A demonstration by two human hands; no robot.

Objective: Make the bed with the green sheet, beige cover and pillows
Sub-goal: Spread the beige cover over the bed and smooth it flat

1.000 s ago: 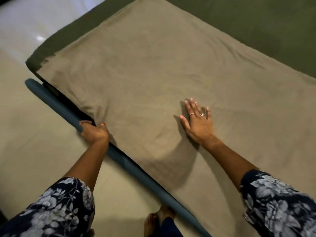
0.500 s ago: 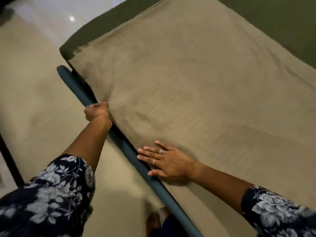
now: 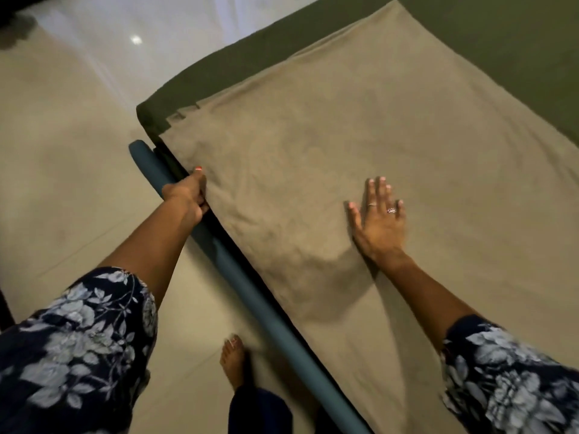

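Your right hand (image 3: 380,220) has moved from the near side edge of the bed, where it lay half a second ago, back inward onto the beige cover (image 3: 360,145); its grip is wide, fingers straight and flat on the cloth. Your left hand (image 3: 188,195) keeps its place at the bed's side edge near the foot corner, fingers curled on the cover's edge beside the blue rail (image 3: 238,277). Judged from this, you are smoothing the cover while holding its edge taut. A soft ridge stands in the cloth just beside your right wrist. The green sheet (image 3: 501,42) shows along the foot and far side, beneath the cover. Count: one cover, one sheet, two hands, one bare foot (image 3: 233,361) on the floor; no pillows in view.
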